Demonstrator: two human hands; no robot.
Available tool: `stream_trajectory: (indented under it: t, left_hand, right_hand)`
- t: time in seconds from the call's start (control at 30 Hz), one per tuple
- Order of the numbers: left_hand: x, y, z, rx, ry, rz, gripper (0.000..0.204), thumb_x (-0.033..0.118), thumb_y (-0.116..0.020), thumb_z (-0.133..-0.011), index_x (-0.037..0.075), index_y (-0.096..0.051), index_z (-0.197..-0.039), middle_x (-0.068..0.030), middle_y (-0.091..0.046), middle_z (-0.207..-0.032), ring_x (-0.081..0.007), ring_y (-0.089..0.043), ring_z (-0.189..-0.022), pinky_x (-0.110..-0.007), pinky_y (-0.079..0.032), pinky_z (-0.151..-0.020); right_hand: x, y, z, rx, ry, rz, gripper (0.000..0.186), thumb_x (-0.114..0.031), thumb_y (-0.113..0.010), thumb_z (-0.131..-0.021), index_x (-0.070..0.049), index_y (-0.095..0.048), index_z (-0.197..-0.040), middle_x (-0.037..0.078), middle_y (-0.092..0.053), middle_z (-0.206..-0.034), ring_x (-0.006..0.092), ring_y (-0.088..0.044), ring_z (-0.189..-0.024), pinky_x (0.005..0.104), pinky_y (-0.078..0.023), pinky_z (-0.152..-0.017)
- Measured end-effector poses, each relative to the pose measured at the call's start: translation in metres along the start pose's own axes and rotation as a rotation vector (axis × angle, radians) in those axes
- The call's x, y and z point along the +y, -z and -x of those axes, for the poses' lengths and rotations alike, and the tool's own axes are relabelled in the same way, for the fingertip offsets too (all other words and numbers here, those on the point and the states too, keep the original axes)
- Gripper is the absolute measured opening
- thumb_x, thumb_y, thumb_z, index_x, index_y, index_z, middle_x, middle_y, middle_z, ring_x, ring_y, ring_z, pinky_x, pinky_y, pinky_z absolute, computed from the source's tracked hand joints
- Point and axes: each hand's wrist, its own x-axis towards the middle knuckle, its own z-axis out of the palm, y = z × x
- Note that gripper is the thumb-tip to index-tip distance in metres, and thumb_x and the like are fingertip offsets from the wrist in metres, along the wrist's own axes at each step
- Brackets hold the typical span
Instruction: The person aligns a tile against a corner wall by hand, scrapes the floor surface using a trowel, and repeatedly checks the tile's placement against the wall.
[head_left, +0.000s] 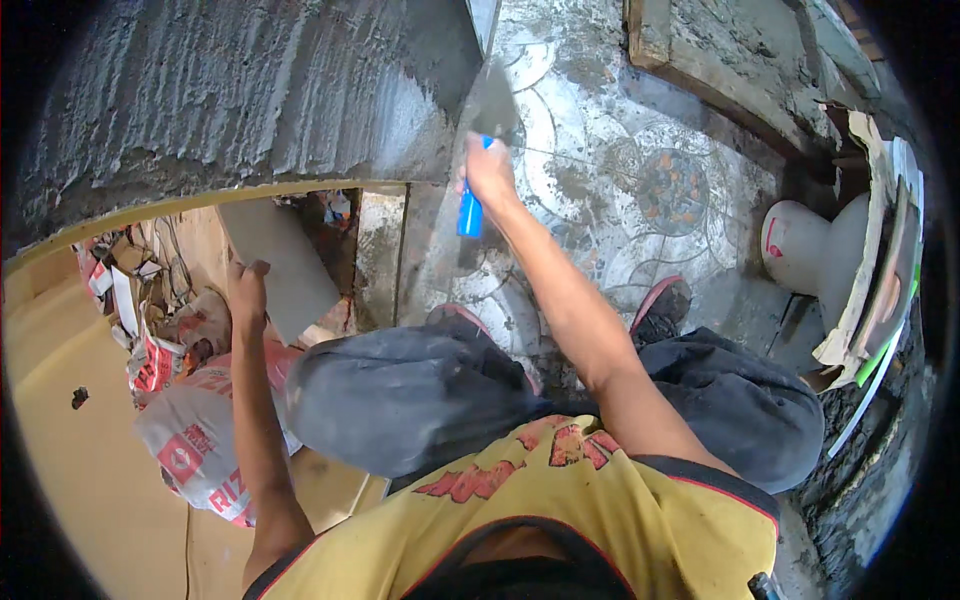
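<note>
My right hand (488, 172) is wrapped round the blue handle of a trowel (494, 100). Its grey blade, a little blurred, points away from me beside the edge of a mortar-coated surface (230, 90). That grey coat has combed ridges over much of it and a smoother patch near the trowel. On the left, my left hand (250, 288) grips the edge of a flat grey tile (285, 265), held tilted below the coated surface.
Left of my knees lie a printed white sack (205, 430) and scraps of rubbish (135, 270). A wooden frame (720, 100) stands far right, with a white bucket (798, 240) nearer. Patterned, mortar-smeared floor (590, 200) runs between; cardboard (850, 330) leans at right.
</note>
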Motion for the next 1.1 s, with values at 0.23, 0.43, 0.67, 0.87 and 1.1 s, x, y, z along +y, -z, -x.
stream_trajectory:
  t: [0.23, 0.43, 0.67, 0.87, 1.1]
  left_hand:
    - [0.015, -0.006, 0.007, -0.016, -0.001, -0.01, 0.041, 0.01, -0.053, -0.075, -0.003, -0.061, -0.112, -0.0106, -0.064, -0.099, -0.0213, -0.059, -0.091, -0.034, -0.046, -0.084]
    - [0.01, -0.007, 0.001, -0.016, 0.032, 0.019, 0.047, 0.01, -0.052, -0.075, -0.004, -0.059, -0.119, -0.0128, -0.064, -0.104, -0.0229, -0.059, -0.094, -0.035, -0.046, -0.087]
    - [-0.012, 0.0, -0.012, -0.024, 0.004, -0.009, 0.046, 0.015, -0.055, -0.076, -0.004, -0.059, -0.117, -0.0142, -0.063, -0.104, -0.0246, -0.058, -0.095, -0.035, -0.046, -0.086]
    - [-0.005, -0.004, -0.007, -0.025, 0.059, 0.041, 0.032, 0.016, -0.059, -0.08, 0.0, -0.057, -0.108, -0.0123, -0.062, -0.096, -0.0248, -0.058, -0.086, -0.036, -0.047, -0.079]
    - [-0.011, 0.005, -0.003, 0.016, 0.009, 0.051, 0.033, 0.02, -0.059, -0.08, -0.001, -0.059, -0.105, -0.0135, -0.061, -0.098, -0.0257, -0.056, -0.09, -0.037, -0.045, -0.083]
  right_hand:
    - [0.0, 0.0, 0.003, 0.043, 0.041, 0.166, 0.041, -0.036, -0.056, -0.095, 0.001, -0.055, -0.079, 0.012, -0.057, -0.059, 0.023, -0.059, -0.045, 0.0388, -0.048, -0.042]
    - [0.013, 0.007, -0.005, -0.044, 0.02, 0.21, 0.044, -0.038, -0.054, -0.095, 0.002, -0.053, -0.076, 0.013, -0.058, -0.057, 0.0246, -0.061, -0.045, 0.0401, -0.052, -0.045]
    - [0.005, 0.003, 0.005, -0.04, 0.027, 0.354, 0.045, -0.039, -0.055, -0.095, 0.002, -0.054, -0.075, 0.013, -0.059, -0.061, 0.0239, -0.062, -0.046, 0.0383, -0.051, -0.046]
    - [0.014, 0.013, 0.004, -0.05, -0.045, 0.345, 0.041, -0.037, -0.052, -0.097, 0.003, -0.051, -0.086, 0.012, -0.059, -0.061, 0.0236, -0.062, -0.046, 0.0395, -0.05, -0.043]
    - [0.007, 0.02, 0.015, -0.095, -0.005, 0.409, 0.041, -0.037, -0.055, -0.096, 0.001, -0.055, -0.082, 0.015, -0.062, -0.063, 0.0264, -0.064, -0.05, 0.0433, -0.051, -0.049]
